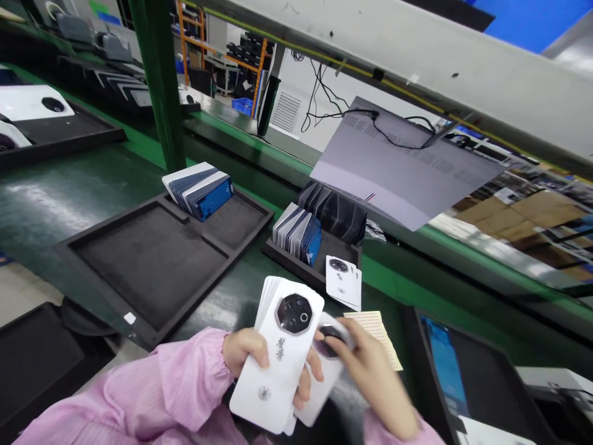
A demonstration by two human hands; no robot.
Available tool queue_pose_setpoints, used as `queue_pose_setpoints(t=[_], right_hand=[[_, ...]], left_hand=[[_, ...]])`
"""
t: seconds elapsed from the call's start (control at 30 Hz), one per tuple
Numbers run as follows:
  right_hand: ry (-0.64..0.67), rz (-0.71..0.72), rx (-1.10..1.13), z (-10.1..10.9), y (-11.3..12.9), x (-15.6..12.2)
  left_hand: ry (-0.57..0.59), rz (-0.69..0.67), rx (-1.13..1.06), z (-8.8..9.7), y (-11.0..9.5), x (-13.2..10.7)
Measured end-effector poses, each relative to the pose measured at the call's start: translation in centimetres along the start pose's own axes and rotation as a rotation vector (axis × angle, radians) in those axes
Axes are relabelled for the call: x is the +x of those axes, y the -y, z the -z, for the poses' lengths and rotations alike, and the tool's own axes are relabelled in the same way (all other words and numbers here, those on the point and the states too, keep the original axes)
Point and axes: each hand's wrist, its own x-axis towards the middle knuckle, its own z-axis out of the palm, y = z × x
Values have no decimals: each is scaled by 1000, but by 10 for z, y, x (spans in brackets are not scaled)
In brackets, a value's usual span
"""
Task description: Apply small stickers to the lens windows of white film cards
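Two hands low over the green bench: left hand clasped round a fanned stack of white phone backs; right hand, blurred, pinching a single back against the stack. Beyond, black tray holding upright cards at its far corner.

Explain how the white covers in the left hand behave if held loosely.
The stack of white covers looks thin and glossy, so pieces probably slide apart; it is fanned in the left hand. The single cover pinched by the right hand seems stiff and light: no sagging.
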Motion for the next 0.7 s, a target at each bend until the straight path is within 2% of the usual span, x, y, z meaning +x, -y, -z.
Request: queue_pose_setpoints(t=[0.1,0.17,0.23,0.3,0.37,0.43,0.53,0.7], right_hand=[[20,111,-192,-44,12,16],[-27,142,-252,-53,19,20],[-145,192,-214,-45,26,20],[-297,252,-99,-26,36,19],[-351,282,35,-7,50,18],[-239,284,102,5,64,20],[-33,246,112,7,77,26],[32,186,141,2,74,34]], left_hand=[[5,-12,13,0,-1,0],[-9,-22,20,-2,-1,0],[-43,-25,31,-3,-2,1],[-86,-21,48,-4,-2,1],[-111,-26,82,-5,-2,0],[-124,-4,141,-4,-3,0],[-136,70,252,-4,-4,-1],[-165,111,361,-3,-5,0]])
